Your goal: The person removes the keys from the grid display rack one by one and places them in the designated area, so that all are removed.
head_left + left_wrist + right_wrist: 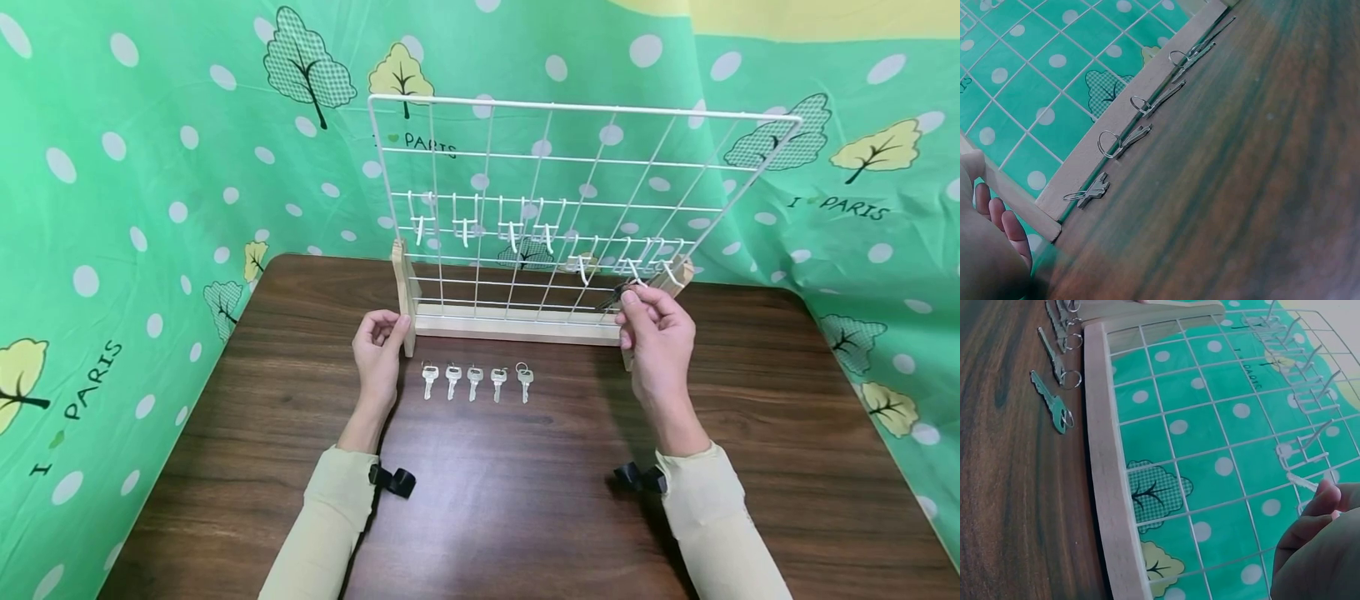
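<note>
My right hand point(660, 333) pinches a small dark-looking key point(617, 296) between thumb and fingers, just below the white hooks at the grid's right end. In the right wrist view the key's point(1302, 482) blade sticks out from the fingertips near a hook point(1317, 432). My left hand point(380, 354) holds the left wooden upright point(406, 292) of the stand, thumb on one side and fingers on the other. Between the uprights stands a white wire grid point(551, 154) above a pale wooden base bar point(517, 327).
Several silver keys with rings point(475, 382) lie in a row on the dark wooden table point(510, 500), in front of the base bar. More white hooks point(465, 229) hang along the grid's middle and left. A green patterned cloth point(150, 250) hangs behind and at the sides.
</note>
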The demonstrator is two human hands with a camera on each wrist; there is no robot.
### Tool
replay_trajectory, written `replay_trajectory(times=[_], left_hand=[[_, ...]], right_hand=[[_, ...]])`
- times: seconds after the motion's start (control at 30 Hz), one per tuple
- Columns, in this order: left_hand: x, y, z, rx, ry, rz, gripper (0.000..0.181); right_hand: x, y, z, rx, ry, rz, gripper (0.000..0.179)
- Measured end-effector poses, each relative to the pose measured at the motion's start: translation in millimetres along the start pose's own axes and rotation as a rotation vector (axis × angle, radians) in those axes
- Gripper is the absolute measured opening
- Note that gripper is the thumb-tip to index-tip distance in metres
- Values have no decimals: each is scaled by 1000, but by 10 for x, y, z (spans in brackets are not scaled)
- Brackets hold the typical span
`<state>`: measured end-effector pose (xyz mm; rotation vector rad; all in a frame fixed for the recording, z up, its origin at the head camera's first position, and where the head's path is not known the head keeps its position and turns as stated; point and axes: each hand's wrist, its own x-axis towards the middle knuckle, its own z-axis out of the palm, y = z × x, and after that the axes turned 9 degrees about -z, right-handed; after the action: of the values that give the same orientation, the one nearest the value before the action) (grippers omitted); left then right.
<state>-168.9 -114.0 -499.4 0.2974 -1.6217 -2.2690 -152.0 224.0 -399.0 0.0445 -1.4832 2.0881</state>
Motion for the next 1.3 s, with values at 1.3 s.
replay_trajectory(times=[1.3], left_hand=[[-13, 17, 2, -18, -8, -14, 21]], right_hand=[[3, -137, -2, 97, 39, -160, 12]])
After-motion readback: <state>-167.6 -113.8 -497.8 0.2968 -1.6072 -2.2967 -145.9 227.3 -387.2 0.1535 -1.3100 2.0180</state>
